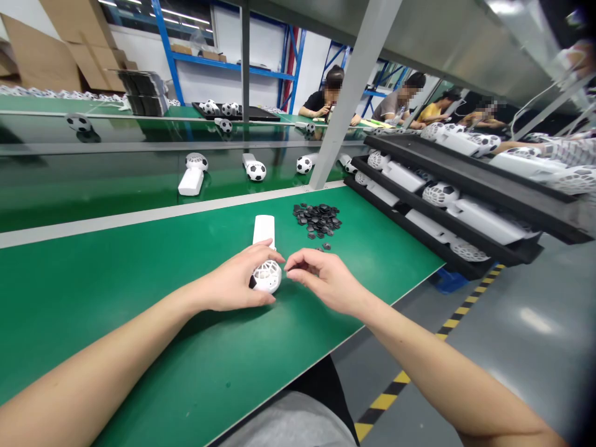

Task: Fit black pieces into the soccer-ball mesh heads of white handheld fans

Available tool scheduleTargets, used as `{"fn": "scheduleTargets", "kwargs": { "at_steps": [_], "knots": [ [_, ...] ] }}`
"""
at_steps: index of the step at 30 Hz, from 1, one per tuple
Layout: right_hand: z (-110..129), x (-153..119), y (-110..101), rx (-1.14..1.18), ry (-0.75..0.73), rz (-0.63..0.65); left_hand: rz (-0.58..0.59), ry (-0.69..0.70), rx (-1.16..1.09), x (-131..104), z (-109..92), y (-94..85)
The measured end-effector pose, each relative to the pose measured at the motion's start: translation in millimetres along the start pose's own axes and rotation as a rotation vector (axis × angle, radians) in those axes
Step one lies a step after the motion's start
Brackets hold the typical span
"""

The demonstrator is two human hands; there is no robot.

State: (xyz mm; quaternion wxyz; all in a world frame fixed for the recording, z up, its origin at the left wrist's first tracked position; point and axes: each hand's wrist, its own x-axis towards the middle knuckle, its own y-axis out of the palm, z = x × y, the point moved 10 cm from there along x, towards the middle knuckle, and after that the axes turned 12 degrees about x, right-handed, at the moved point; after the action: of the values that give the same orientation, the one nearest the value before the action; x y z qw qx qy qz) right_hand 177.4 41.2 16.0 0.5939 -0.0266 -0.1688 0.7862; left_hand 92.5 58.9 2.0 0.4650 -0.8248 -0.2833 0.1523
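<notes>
A white device with a football-patterned round head (269,277) and a white handle lies on the green table (139,329). Around the left side of that head curves my left hand (237,276), its thumb and fingers wrapped round it. My right hand (326,279) is just right of the head, thumb and index finger pinched at a small dark piece, probably one of the black pieces. The pile of black pieces (319,217) sits beyond my right hand, with a few loose ones nearer to it.
Black trays (465,167) stacked with white devices stand at the right. A green conveyor (93,177) beyond the table carries several football-headed devices. A grey post (349,93) rises at the table's far edge. Several people sit across the line.
</notes>
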Motion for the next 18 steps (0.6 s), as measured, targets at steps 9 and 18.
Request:
{"fn": "scheduleTargets", "kwargs": {
  "at_steps": [9,18],
  "knots": [
    [4.7,0.5,-5.7,-0.022,-0.035,-0.019,-0.003,0.001,0.002,-1.2,0.4,-0.6],
    [41.6,-10.2,30.9,-0.578,-0.477,0.15,0.006,0.011,-0.029,-1.1,1.5,1.1]
  ]
}}
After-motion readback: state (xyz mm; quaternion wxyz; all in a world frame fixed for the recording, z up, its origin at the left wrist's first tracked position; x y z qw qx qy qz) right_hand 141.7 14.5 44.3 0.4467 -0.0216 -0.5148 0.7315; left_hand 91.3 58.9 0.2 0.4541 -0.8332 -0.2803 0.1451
